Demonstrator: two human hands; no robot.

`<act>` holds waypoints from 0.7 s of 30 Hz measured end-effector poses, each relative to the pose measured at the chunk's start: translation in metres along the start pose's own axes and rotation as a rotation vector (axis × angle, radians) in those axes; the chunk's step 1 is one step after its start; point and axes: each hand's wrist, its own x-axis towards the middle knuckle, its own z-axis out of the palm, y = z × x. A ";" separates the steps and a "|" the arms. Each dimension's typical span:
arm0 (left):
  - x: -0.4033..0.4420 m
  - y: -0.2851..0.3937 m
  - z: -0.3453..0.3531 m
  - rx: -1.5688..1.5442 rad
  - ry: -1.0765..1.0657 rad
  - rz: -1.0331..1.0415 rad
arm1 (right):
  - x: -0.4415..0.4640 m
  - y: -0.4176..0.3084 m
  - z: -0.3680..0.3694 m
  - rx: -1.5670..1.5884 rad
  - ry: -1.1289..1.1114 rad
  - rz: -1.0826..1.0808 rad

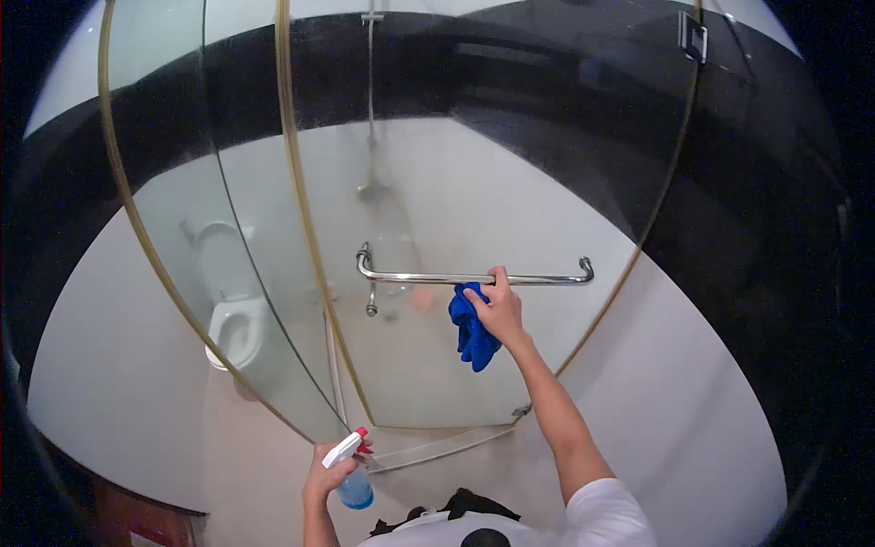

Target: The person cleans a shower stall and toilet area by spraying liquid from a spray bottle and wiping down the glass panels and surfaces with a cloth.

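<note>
Cloth (472, 337): deep blue, crumpled, hanging in folds from the right hand (499, 310) just below the bar. Spray bottle (356, 492): blue body, white head, red nozzle and trigger, head uppermost, in the left hand (330, 469). Bar (419, 276): shiny metal, bent ends, mounted across the glass door (437, 365).

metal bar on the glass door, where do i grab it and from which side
Best gripped, I'd judge, on the bare straight stretch of the metal bar, left of the right hand and blue cloth. Come from the near side, fingers wrapping over the top: it runs crosswise, slim and round, while its ends bend in to the glass door.
</note>
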 end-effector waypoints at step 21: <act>-0.008 0.018 0.004 0.277 0.140 -0.033 | -0.020 0.077 -0.020 0.056 0.030 0.147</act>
